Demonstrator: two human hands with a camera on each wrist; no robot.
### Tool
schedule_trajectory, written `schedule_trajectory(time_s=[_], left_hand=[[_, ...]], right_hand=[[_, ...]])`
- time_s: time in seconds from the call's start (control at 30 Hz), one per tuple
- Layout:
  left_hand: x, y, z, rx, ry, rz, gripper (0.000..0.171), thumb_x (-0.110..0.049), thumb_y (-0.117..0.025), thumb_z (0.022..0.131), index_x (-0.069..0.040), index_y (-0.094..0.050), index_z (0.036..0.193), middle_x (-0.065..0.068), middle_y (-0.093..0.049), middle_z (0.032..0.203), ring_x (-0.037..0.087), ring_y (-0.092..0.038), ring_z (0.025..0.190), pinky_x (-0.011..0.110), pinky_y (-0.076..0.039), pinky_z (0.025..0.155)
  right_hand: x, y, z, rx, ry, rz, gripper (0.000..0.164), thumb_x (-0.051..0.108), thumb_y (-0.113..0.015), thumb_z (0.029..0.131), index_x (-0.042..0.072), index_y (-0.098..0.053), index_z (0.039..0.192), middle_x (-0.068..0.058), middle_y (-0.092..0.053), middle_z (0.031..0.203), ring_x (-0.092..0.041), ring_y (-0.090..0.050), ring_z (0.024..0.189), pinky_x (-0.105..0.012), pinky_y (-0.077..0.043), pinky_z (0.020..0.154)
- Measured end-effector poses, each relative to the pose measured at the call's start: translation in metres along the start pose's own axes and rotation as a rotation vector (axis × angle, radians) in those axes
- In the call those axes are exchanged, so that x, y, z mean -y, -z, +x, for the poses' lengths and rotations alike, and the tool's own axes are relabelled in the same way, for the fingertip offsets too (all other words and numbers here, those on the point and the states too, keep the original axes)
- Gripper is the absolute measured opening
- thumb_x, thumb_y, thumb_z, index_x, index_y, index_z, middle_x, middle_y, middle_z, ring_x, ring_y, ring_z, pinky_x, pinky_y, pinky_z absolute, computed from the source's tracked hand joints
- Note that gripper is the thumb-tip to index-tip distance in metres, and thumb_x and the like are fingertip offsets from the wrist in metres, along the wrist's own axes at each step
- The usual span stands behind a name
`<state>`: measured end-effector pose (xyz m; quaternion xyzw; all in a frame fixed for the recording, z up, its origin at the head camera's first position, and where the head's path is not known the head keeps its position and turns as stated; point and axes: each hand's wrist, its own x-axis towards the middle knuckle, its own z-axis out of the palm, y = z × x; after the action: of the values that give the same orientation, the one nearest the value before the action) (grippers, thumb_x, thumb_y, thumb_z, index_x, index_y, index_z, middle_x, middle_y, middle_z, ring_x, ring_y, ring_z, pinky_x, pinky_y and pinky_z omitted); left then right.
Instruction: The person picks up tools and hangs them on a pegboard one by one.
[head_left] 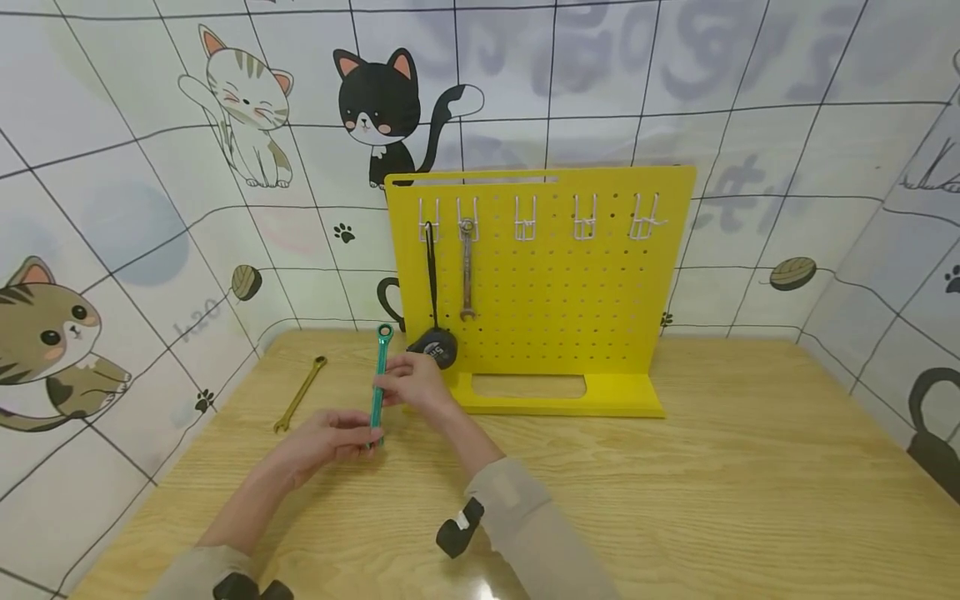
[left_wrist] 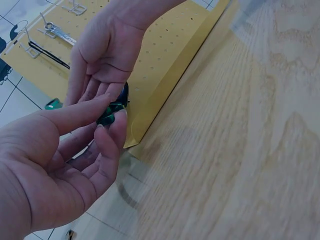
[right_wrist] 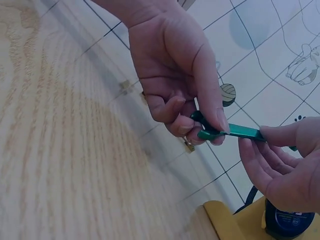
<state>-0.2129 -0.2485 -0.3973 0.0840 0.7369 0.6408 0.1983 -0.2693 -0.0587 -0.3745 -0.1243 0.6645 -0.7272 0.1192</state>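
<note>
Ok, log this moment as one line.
left hand: grip on green wrench, lower end | right hand: grip higher up it | pegboard: silver wrench, tape measure hung | table: gold wrench

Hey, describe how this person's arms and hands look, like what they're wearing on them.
The left hand and right hand are both ungloved. The forearms go into plain, light beige cloth sleeves. A small, blocky black device sits at each sleeve's end: the left black device is partly cut off by the frame; the right black device carries a small whitish patch.
</note>
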Motion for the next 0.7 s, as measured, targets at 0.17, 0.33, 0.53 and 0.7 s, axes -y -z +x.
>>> schedule_trajectory(time_s=[0.17, 0.33, 0.53, 0.7], left_hand=[[-0.003, -0.004, 0.006, -0.035, -0.045, 0.023, 0.030, -0.015, -0.068, 0.098, 0.010, -0.065, 0.115, 0.004, -0.071, 0.094, 0.016, -0.068, 0.089, 0.030, -0.056, 0.083], [-0.004, -0.012, 0.015, -0.119, -0.082, 0.039, 0.028, -0.018, -0.070, 0.096, 0.006, -0.069, 0.111, 0.003, -0.072, 0.092, 0.016, -0.067, 0.089, 0.030, -0.054, 0.083], [-0.009, -0.024, 0.027, -0.232, -0.107, 0.036, 0.027, -0.024, -0.075, 0.093, 0.001, -0.073, 0.102, 0.004, -0.073, 0.088, 0.021, -0.066, 0.092, 0.035, -0.052, 0.088], [-0.013, -0.036, 0.037, -0.248, -0.174, 0.055, 0.027, -0.024, -0.075, 0.093, 0.002, -0.073, 0.098, 0.006, -0.073, 0.089, 0.027, -0.064, 0.092, 0.037, -0.052, 0.087]], right_hand=[[0.009, 0.002, -0.002, -0.004, 0.071, -0.019, 0.021, -0.001, -0.071, 0.092, -0.006, -0.064, 0.112, -0.011, -0.071, 0.089, -0.019, -0.069, 0.067, -0.041, -0.061, 0.075], [0.018, 0.006, -0.008, -0.008, 0.165, -0.008, 0.023, 0.001, -0.072, 0.092, -0.004, -0.066, 0.113, -0.013, -0.071, 0.093, -0.024, -0.071, 0.073, -0.049, -0.059, 0.081], [0.021, 0.013, -0.011, -0.045, 0.247, 0.024, 0.024, 0.003, -0.072, 0.093, 0.001, -0.068, 0.116, -0.014, -0.072, 0.093, -0.024, -0.070, 0.078, -0.040, -0.060, 0.077], [0.024, 0.020, -0.013, -0.075, 0.299, 0.003, 0.021, 0.006, -0.072, 0.093, 0.003, -0.070, 0.114, -0.009, -0.072, 0.091, -0.017, -0.067, 0.076, -0.033, -0.060, 0.075]])
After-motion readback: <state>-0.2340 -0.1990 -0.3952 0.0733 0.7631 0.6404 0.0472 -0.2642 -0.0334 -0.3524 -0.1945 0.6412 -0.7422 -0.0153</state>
